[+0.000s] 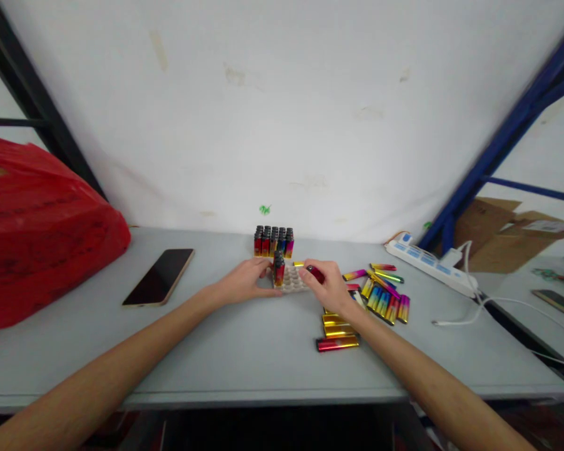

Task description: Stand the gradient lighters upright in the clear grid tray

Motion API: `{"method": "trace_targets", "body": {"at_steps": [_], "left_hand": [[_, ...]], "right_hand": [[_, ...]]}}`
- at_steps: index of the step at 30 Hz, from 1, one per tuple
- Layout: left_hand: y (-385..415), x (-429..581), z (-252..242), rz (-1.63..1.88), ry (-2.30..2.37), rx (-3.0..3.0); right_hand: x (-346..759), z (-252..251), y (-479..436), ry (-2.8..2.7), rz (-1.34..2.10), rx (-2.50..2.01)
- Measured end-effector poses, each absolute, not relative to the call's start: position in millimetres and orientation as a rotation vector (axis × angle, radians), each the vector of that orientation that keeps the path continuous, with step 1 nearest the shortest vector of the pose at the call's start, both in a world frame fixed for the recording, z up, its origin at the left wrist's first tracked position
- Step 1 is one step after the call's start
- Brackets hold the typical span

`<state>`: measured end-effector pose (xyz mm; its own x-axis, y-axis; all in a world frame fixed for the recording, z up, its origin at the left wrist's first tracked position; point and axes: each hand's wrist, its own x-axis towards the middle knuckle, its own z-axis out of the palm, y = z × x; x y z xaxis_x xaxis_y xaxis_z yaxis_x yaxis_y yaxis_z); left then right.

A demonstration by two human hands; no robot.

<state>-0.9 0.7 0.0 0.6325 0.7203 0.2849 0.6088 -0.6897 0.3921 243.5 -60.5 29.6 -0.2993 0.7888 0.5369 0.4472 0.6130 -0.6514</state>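
Observation:
A small white tray (pixel 292 285) with round slots sits mid-table, a few lighters (pixel 278 268) standing upright in its left part. My left hand (pixel 245 282) rests against the tray's left side, fingers curled round its edge. My right hand (pixel 327 285) is closed on a red lighter (pixel 315 273) just right of the tray. Behind the tray stands a full block of upright lighters (pixel 273 241). Loose colourful lighters (pixel 384 298) lie scattered to the right, and several more (pixel 337 332) lie under my right wrist.
A dark phone (pixel 159 276) lies face up at the left. A red plastic bag (pixel 37 232) bulges at the far left. A white power strip (pixel 429 265) with a cable runs along the right. A white wall stands behind, and the table's front edge (pixel 263 396) is near me.

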Motion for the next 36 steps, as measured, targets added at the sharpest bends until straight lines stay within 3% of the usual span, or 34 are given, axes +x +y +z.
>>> {"method": "trace_targets", "body": {"at_steps": [10, 15, 19, 27, 36], "left_hand": [[0.3, -4.8, 5.5, 0.624, 1.093, 2.538], [-10.3, -11.4, 27.3, 1.072, 1.214, 2.451], [-33.3, -4.8, 43.5, 1.331, 1.152, 2.379], [-51.3, 25.7, 28.3, 1.097, 0.896, 1.968], [-48.8, 31.6, 18.7, 1.054, 0.859, 1.702]], "right_hand": [[240.6, 29.8, -58.8, -1.914, 0.504, -1.059], [238.3, 22.1, -52.2, -1.871, 0.842, -0.911], [234.3, 20.2, -47.2, -1.742, 0.841, -0.865], [225.9, 21.2, -51.8, -1.371, 1.188, -0.851], [226.4, 17.4, -47.9, -1.221, 1.332, -0.798]]}}
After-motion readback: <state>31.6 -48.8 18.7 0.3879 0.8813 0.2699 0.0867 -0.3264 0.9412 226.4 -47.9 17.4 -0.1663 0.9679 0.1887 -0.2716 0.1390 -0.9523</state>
